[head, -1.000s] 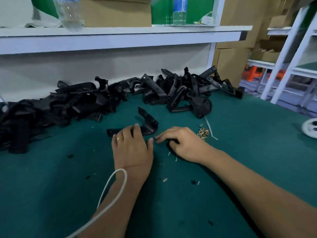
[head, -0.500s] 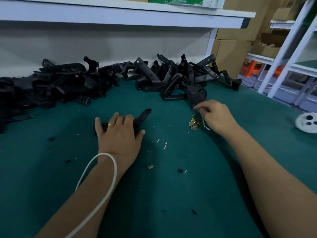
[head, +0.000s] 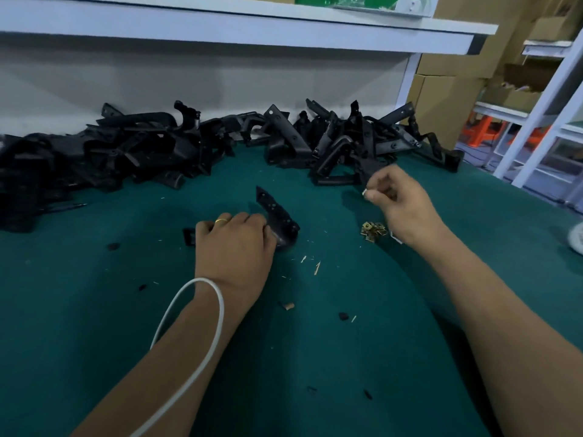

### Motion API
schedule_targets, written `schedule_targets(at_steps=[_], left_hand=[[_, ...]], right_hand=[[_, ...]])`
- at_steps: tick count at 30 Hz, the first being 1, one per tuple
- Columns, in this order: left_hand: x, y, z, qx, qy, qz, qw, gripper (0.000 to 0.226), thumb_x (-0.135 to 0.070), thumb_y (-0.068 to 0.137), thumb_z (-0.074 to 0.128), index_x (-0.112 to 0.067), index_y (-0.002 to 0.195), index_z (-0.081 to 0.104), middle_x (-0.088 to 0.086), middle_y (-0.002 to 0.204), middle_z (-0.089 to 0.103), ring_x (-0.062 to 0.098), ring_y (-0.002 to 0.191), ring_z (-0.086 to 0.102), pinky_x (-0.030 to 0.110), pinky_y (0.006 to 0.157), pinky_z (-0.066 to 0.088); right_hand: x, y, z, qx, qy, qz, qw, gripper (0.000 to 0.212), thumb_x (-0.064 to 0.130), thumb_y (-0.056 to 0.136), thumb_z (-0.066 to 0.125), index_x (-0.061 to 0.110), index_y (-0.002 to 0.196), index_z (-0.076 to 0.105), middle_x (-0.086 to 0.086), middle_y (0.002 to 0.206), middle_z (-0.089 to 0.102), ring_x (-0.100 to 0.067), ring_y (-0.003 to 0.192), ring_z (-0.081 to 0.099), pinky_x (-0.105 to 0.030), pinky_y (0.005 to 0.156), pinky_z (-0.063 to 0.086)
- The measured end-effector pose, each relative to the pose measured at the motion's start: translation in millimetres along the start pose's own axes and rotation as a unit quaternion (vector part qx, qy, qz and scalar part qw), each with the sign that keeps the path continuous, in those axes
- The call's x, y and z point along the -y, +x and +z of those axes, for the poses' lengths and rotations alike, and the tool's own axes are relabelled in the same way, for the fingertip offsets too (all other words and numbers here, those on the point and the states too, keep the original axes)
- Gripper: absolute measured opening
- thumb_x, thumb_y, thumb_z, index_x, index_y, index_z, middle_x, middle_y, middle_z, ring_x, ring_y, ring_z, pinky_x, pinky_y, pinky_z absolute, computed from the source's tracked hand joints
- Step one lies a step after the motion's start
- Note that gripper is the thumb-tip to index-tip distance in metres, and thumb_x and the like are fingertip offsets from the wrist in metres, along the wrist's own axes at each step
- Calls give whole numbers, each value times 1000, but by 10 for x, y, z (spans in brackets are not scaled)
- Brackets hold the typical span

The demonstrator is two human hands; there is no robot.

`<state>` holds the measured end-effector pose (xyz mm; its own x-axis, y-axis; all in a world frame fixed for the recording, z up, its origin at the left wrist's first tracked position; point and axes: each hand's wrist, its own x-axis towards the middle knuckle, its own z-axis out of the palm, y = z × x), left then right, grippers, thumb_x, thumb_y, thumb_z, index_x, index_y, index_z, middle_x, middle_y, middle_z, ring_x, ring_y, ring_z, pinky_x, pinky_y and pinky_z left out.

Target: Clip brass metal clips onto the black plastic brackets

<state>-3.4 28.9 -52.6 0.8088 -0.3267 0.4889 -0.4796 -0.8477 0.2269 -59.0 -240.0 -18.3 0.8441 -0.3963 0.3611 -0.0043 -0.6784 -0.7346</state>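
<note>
One black plastic bracket (head: 277, 212) lies on the green table mat (head: 315, 357), its perforated arm pointing up and away from me. My left hand (head: 235, 247), with a ring on it, grips the bracket's near end and presses it down. A small heap of brass clips (head: 373, 230) lies to the right of the bracket. Just above and behind that heap is my right hand (head: 400, 200), fingertips pinched together. I cannot see whether a clip is in the pinch.
A long pile of black brackets (head: 189, 152) runs along the back of the mat under a white shelf (head: 252, 29). Small chips and black scraps dot the mat. A white cord (head: 202, 326) loops over my left wrist. Cardboard boxes (head: 448, 89) and white racks stand at right.
My right hand left the spot beside my left hand, went right to the clip heap and now hovers over it, pinched. My left hand has tipped the bracket's arm up.
</note>
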Motion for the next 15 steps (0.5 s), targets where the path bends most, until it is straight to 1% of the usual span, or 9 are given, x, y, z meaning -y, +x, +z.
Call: schedule_targets(at_steps=[2, 3, 5, 7, 9, 11, 13, 15], left_hand=[[8, 0, 12, -14, -30, 0, 999, 25, -37, 99, 49, -24, 96, 69, -5, 89, 68, 24, 94, 59, 41, 90, 34], [13, 3, 20, -14, -41, 5, 999, 23, -39, 98, 52, -24, 97, 69, -6, 89, 68, 24, 96, 59, 42, 91, 34], [15, 8, 41, -6, -47, 22, 999, 23, -45, 97, 57, -25, 97, 69, -6, 90, 68, 24, 99, 58, 42, 92, 33], [17, 10, 59, -3, -44, 33, 998, 24, -48, 97, 59, -25, 99, 68, -5, 91, 67, 25, 101, 58, 43, 92, 32], [20, 15, 66, -3, -43, 32, 999, 24, -48, 98, 59, -26, 99, 68, -5, 93, 67, 25, 101, 57, 42, 92, 31], [20, 15, 63, 5, -32, 29, 999, 24, -48, 99, 55, -27, 101, 67, -6, 96, 67, 24, 103, 57, 42, 93, 31], [18, 19, 59, 18, -24, 24, 999, 24, -49, 101, 51, -29, 103, 65, -7, 99, 66, 23, 106, 56, 42, 96, 31], [14, 20, 60, 24, -26, 22, 999, 24, -50, 102, 49, -30, 104, 63, -6, 101, 65, 23, 108, 56, 42, 98, 31]], right_hand=[[159, -62, 152, 5, 141, -21, 990, 20, 11, 104, 62, 24, 117, 69, -4, 93, 63, -11, 87, 60, -25, 81, 54], [226, -98, 254, 13, 176, -32, 984, 22, 9, 103, 62, 25, 116, 72, -8, 93, 65, -11, 86, 62, -23, 81, 55], [313, -157, 446, 23, 213, -33, 976, 19, 8, 101, 66, 21, 109, 77, -14, 97, 70, -14, 83, 66, -27, 85, 57], [332, -183, 575, 25, 248, -12, 968, 13, 5, 98, 69, 12, 106, 76, -13, 95, 75, -17, 81, 71, -31, 86, 59], [309, -189, 646, 35, 256, -2, 966, 9, 2, 97, 70, 6, 104, 74, -12, 92, 78, -19, 79, 73, -30, 81, 61], [282, -198, 694, 51, 224, -2, 973, 8, 3, 95, 73, 10, 100, 74, -11, 88, 79, -19, 80, 75, -32, 79, 61], [266, -210, 722, 65, 186, 3, 980, 9, 10, 93, 77, 19, 94, 75, -8, 85, 79, -24, 81, 76, -40, 83, 61], [251, -203, 728, 76, 157, 11, 985, 7, 20, 89, 79, 25, 91, 75, -5, 83, 79, -26, 83, 75, -49, 91, 60]])
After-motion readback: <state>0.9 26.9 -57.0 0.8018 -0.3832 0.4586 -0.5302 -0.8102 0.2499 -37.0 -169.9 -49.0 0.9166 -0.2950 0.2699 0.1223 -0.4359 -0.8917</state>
